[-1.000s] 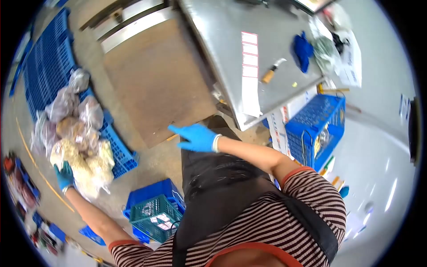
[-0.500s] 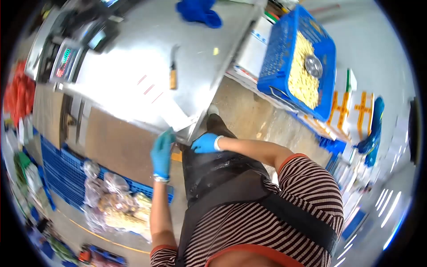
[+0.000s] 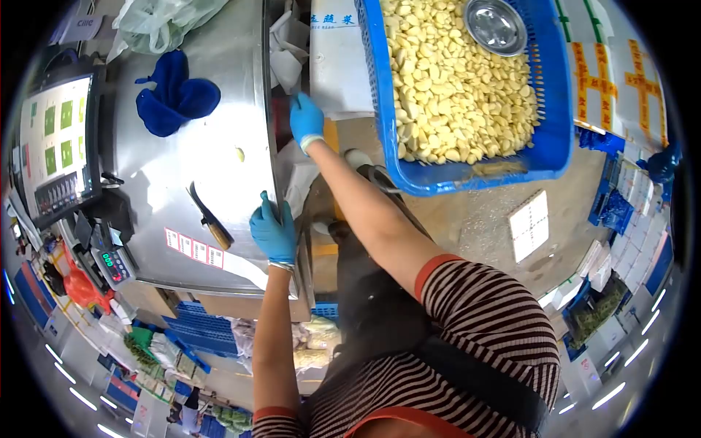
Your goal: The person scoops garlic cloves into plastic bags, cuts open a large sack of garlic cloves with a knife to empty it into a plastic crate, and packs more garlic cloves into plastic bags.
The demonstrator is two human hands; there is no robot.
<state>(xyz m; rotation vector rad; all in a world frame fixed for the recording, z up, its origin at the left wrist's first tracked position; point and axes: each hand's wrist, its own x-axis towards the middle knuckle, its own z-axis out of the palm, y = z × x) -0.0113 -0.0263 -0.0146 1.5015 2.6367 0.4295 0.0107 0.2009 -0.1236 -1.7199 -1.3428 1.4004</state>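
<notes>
My left hand (image 3: pixel 274 232), in a blue glove, is over the near edge of the steel table (image 3: pixel 244 95), fingers apart and holding nothing I can see. Beside it lies a strip of printed labels (image 3: pixel 196 250), and a knife with a wooden handle (image 3: pixel 212 225) rests further left. My right hand (image 3: pixel 306 120), gloved too, reaches past the table's side edge towards crumpled white bags (image 3: pixel 287 62). Its fingertips are partly hidden, so I cannot tell whether they grip anything.
A blue crate (image 3: pixel 467 175) of peeled garlic cloves (image 3: pixel 460 87) with a metal bowl (image 3: pixel 496 28) stands to the right, beside a white box (image 3: pixel 339 66). On the table are a blue cloth (image 3: pixel 171 95), a screen (image 3: pixel 58 146), a scale (image 3: pixel 111 264) and a plastic bag (image 3: pixel 164 25).
My view has turned and moved nearer the crate. My right hand has gone from my apron to the gap beside the table; my left hand has risen to the table edge by the labels.
</notes>
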